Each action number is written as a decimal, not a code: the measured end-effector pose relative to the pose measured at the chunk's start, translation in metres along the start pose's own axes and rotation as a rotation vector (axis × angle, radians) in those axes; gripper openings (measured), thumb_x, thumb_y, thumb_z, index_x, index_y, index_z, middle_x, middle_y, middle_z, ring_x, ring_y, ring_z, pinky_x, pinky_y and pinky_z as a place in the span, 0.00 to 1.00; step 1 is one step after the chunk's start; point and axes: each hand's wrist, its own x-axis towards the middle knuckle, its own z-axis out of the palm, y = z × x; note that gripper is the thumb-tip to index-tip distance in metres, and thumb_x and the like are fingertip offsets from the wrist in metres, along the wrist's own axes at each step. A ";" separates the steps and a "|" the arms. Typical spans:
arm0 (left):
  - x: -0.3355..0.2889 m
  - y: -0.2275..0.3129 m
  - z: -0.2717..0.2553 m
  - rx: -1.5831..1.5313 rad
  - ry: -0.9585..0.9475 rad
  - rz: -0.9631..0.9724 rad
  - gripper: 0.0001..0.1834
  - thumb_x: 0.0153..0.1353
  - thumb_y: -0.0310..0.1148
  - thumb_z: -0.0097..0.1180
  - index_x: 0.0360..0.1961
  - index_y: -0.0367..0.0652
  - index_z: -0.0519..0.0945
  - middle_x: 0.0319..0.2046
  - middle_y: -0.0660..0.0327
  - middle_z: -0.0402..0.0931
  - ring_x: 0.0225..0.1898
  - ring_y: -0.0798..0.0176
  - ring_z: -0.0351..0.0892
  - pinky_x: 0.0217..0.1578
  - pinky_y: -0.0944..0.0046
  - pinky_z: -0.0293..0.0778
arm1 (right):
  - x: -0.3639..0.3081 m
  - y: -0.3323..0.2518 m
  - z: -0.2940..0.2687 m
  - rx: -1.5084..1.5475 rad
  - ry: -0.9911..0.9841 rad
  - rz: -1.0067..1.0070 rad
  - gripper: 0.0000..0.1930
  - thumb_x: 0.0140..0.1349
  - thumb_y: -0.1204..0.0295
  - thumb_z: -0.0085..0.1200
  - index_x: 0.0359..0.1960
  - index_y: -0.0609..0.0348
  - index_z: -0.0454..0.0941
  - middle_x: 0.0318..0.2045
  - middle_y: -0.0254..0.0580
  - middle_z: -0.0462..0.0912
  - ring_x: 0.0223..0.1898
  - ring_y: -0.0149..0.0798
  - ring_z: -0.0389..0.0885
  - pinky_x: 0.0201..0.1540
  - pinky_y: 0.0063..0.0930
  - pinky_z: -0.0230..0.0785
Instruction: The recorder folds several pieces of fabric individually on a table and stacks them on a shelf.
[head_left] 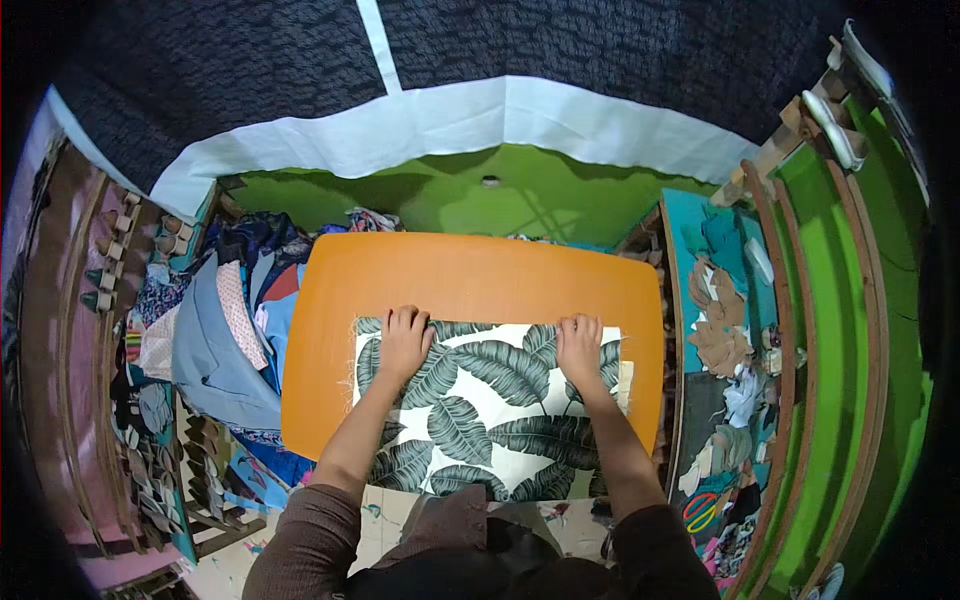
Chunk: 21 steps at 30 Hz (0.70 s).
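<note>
A white cloth with dark green leaf prints lies spread on an orange table, its left edge frayed. My left hand rests palm down on the cloth near its far left corner, fingers slightly bent and reaching the far edge. Farther right, my right hand presses on the same far edge, its fingers a little apart. Both hands look open on top of the cloth. The cloth's near edge hangs toward my lap, partly hidden by my forearms.
Piled clothes and fabrics crowd the table's left side. At the right stands a shelf with fabric scraps and scissors with coloured handles. Wooden racks line the right wall. A dark curtain with a white border hangs beyond.
</note>
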 end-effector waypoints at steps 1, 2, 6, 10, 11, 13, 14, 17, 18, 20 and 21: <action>0.003 -0.004 0.005 -0.004 -0.015 0.001 0.17 0.55 0.38 0.52 0.43 0.41 0.71 0.43 0.54 0.68 0.50 0.52 0.65 0.56 0.47 0.54 | 0.004 0.001 0.002 0.002 -0.012 0.010 0.13 0.58 0.68 0.47 0.42 0.60 0.70 0.45 0.49 0.68 0.52 0.51 0.64 0.61 0.61 0.39; 0.006 -0.008 0.008 -0.005 -0.023 0.025 0.13 0.55 0.36 0.51 0.39 0.41 0.71 0.40 0.56 0.69 0.47 0.53 0.66 0.54 0.49 0.56 | 0.008 0.001 0.005 -0.029 0.048 -0.073 0.10 0.57 0.70 0.47 0.38 0.60 0.70 0.40 0.48 0.68 0.49 0.51 0.65 0.61 0.61 0.40; 0.025 -0.014 0.018 -0.002 0.016 0.080 0.07 0.57 0.33 0.49 0.34 0.41 0.72 0.34 0.58 0.71 0.40 0.56 0.69 0.45 0.56 0.60 | 0.024 0.006 0.007 -0.109 0.130 -0.126 0.06 0.57 0.73 0.43 0.33 0.61 0.69 0.35 0.46 0.68 0.43 0.49 0.68 0.61 0.63 0.40; 0.087 -0.025 0.026 0.109 0.071 0.126 0.07 0.59 0.36 0.46 0.32 0.44 0.71 0.30 0.60 0.69 0.37 0.58 0.69 0.42 0.58 0.61 | 0.084 0.016 0.002 -0.247 0.142 -0.082 0.05 0.56 0.73 0.42 0.33 0.58 0.69 0.35 0.44 0.69 0.43 0.46 0.69 0.61 0.61 0.42; 0.105 -0.027 0.027 0.129 0.103 0.125 0.07 0.59 0.36 0.46 0.32 0.44 0.71 0.30 0.60 0.69 0.37 0.58 0.69 0.42 0.58 0.61 | 0.100 0.018 0.002 -0.294 0.183 -0.061 0.05 0.56 0.73 0.42 0.33 0.57 0.69 0.35 0.43 0.69 0.43 0.45 0.69 0.61 0.60 0.43; 0.139 -0.027 0.026 0.143 0.129 0.123 0.07 0.59 0.36 0.45 0.33 0.45 0.71 0.30 0.59 0.68 0.37 0.58 0.69 0.42 0.58 0.62 | 0.132 0.020 -0.004 -0.273 0.274 -0.074 0.05 0.57 0.73 0.42 0.33 0.57 0.69 0.35 0.42 0.70 0.43 0.45 0.69 0.61 0.59 0.43; 0.153 -0.027 0.024 0.134 0.103 0.090 0.07 0.59 0.36 0.45 0.33 0.44 0.70 0.31 0.59 0.69 0.38 0.58 0.69 0.43 0.57 0.62 | 0.145 0.020 -0.009 -0.251 0.373 -0.089 0.05 0.58 0.72 0.42 0.33 0.56 0.69 0.34 0.42 0.70 0.43 0.44 0.69 0.61 0.58 0.44; 0.171 -0.034 0.019 0.100 -0.017 0.038 0.08 0.58 0.35 0.47 0.35 0.43 0.70 0.34 0.58 0.70 0.40 0.57 0.69 0.45 0.57 0.62 | 0.168 0.018 -0.017 -0.083 0.149 0.047 0.07 0.55 0.74 0.44 0.36 0.56 0.70 0.37 0.41 0.73 0.48 0.43 0.69 0.61 0.56 0.45; 0.171 -0.037 0.017 0.072 -0.108 0.022 0.09 0.56 0.35 0.48 0.36 0.43 0.70 0.35 0.58 0.70 0.41 0.56 0.69 0.46 0.57 0.62 | 0.167 0.016 -0.018 -0.080 0.147 0.044 0.07 0.55 0.74 0.44 0.36 0.56 0.70 0.37 0.41 0.73 0.48 0.43 0.69 0.61 0.56 0.45; 0.164 -0.044 0.017 0.071 -0.086 0.076 0.12 0.53 0.33 0.51 0.39 0.42 0.70 0.37 0.57 0.70 0.42 0.55 0.69 0.44 0.55 0.62 | 0.162 0.022 -0.018 -0.121 -0.019 0.054 0.12 0.52 0.78 0.44 0.40 0.57 0.70 0.39 0.41 0.74 0.49 0.44 0.69 0.61 0.55 0.45; 0.159 -0.046 0.016 0.072 -0.065 0.130 0.15 0.51 0.31 0.53 0.41 0.42 0.70 0.38 0.56 0.70 0.43 0.53 0.69 0.43 0.53 0.62 | 0.158 0.023 -0.017 -0.122 -0.017 0.051 0.12 0.52 0.78 0.44 0.40 0.57 0.70 0.39 0.41 0.74 0.49 0.44 0.69 0.61 0.55 0.45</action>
